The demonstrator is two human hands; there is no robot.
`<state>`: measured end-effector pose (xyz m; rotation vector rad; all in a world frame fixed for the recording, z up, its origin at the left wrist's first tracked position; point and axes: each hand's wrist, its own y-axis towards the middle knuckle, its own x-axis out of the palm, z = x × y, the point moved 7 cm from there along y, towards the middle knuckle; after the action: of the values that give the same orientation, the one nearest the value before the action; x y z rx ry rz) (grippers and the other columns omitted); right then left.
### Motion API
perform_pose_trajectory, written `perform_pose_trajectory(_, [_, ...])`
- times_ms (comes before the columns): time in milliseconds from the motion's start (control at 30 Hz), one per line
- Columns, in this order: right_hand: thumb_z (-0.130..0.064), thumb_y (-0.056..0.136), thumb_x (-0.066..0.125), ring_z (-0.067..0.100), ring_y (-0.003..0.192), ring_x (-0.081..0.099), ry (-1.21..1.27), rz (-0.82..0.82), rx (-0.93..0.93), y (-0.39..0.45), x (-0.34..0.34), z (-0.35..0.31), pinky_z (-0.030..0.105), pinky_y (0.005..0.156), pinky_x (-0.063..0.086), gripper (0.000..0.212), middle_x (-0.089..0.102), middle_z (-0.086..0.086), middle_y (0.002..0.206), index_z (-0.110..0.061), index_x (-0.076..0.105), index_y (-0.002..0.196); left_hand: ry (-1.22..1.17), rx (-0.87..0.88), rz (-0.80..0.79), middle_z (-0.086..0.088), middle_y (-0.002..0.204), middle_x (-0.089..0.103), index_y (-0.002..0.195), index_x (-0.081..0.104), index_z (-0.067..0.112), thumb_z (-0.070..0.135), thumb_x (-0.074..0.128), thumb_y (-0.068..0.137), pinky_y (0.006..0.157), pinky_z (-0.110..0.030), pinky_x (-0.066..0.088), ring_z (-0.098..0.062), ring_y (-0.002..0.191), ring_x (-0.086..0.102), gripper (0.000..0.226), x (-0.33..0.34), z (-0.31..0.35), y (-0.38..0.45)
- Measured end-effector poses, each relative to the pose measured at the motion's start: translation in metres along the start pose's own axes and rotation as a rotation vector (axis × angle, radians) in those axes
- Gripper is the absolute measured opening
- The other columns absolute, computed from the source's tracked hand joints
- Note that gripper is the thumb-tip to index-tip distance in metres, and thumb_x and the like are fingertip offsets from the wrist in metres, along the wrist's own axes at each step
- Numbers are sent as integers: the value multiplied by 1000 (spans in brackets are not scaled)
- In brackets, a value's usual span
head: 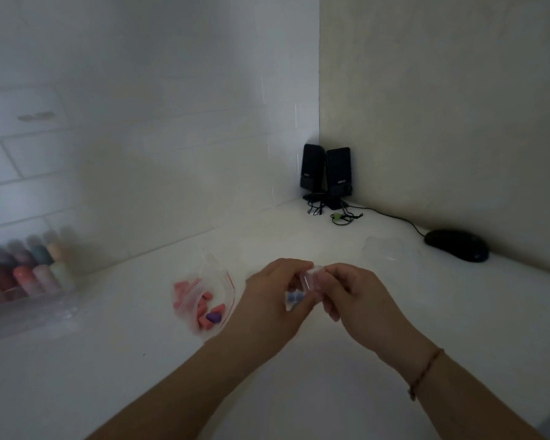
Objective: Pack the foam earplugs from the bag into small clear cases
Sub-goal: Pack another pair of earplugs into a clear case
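Observation:
A clear zip bag with a red seal strip lies open on the white desk, left of my hands. It holds several pink foam earplugs and one purple earplug. My left hand and my right hand meet above the desk, both gripping a small clear case. Bluish earplugs show inside the case, partly hidden by my left fingers. Whether the case lid is open or closed is unclear.
A clear box of coloured bottles stands at the far left by the tiled wall. Two black speakers sit in the corner with cables. A black mouse lies at the right, and clear plastic pieces lie near it.

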<state>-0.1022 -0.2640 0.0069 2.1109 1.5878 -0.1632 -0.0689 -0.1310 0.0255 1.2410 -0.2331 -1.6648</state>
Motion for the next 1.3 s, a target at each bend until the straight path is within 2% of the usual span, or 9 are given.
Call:
perform_pose_trajectory(133, [-26, 95, 55, 1, 49, 53, -111, 129, 39, -3, -19, 17, 11, 53, 38, 24, 60, -5, 56, -17, 69, 77, 171, 146, -49, 4, 101, 61, 105, 66, 18, 34, 75, 77, 78, -26, 49, -9, 88, 56, 34, 24, 10, 13])
perform_pose_trajectory(267, [-39, 92, 55, 7, 60, 61, -328, 6, 118, -2, -36, 41, 19, 60, 44, 31, 68, -3, 68, -22, 67, 70, 349, 178, -184, 7, 97, 66, 106, 68, 23, 46, 62, 76, 87, -35, 43, -15, 91, 60, 38, 53, 9, 24])
perform_pose_trajectory(333, [-46, 89, 58, 5, 65, 62, -407, 127, 129, -3, -63, 48, 14, 61, 43, 22, 69, -7, 71, -32, 63, 75, 382, 145, -236, 10, 96, 66, 111, 65, 27, 50, 58, 80, 92, -32, 36, -14, 94, 56, 39, 63, -1, 28])
perform_pose_trajectory(400, [-46, 87, 59, 8, 66, 62, -386, 328, 137, -9, -100, 50, 22, 63, 46, 16, 67, -9, 69, -33, 63, 79, 400, 134, -261, 12, 96, 66, 114, 63, 29, 50, 56, 82, 95, -33, 34, -14, 96, 55, 38, 68, -9, 28])
perform_pose_trajectory(533, [-34, 90, 60, 9, 65, 56, -463, 536, 151, -16, -158, 64, 23, 62, 38, 7, 64, -11, 78, -32, 61, 83, 432, 148, -235, 10, 95, 69, 100, 68, 28, 40, 59, 81, 87, -38, 43, -19, 95, 59, 25, 74, -19, 22])
perform_pose_trajectory(667, [-34, 86, 65, 10, 84, 51, -567, 356, 234, -13, -158, 97, 25, 77, 40, 23, 59, -10, 104, -29, 62, 109, 433, 126, -190, 9, 100, 65, 98, 71, 26, 40, 57, 78, 83, -38, 45, -22, 98, 58, 27, 75, -24, 22])
perform_pose_trajectory(833, [-47, 84, 64, 15, 114, 49, -703, 244, 106, -11, -133, 98, 32, 94, 43, 43, 55, -12, 125, -31, 56, 123, 264, 105, -125, 11, 103, 59, 101, 69, 27, 45, 59, 76, 86, -33, 37, -15, 101, 51, 33, 74, -15, 35])
perform_pose_trajectory(1000, [-64, 85, 49, 18, 111, 50, -998, 236, 94, 0, -126, 93, 33, 86, 41, 50, 59, -8, 123, -30, 56, 120, 169, 94, -151, 11, 99, 62, 97, 69, 27, 45, 55, 80, 83, -36, 42, -16, 98, 52, 28, 112, 19, 54])
perform_pose_trajectory(1300, [-51, 88, 55, 14, 102, 54, -938, 224, 34, 2, -126, 93, 30, 85, 42, 37, 64, -10, 110, -29, 58, 117, 204, 155, -331, 7, 104, 64, 107, 66, 24, 48, 52, 80, 84, -33, 42, -16, 97, 52, 38, 145, 25, 44])
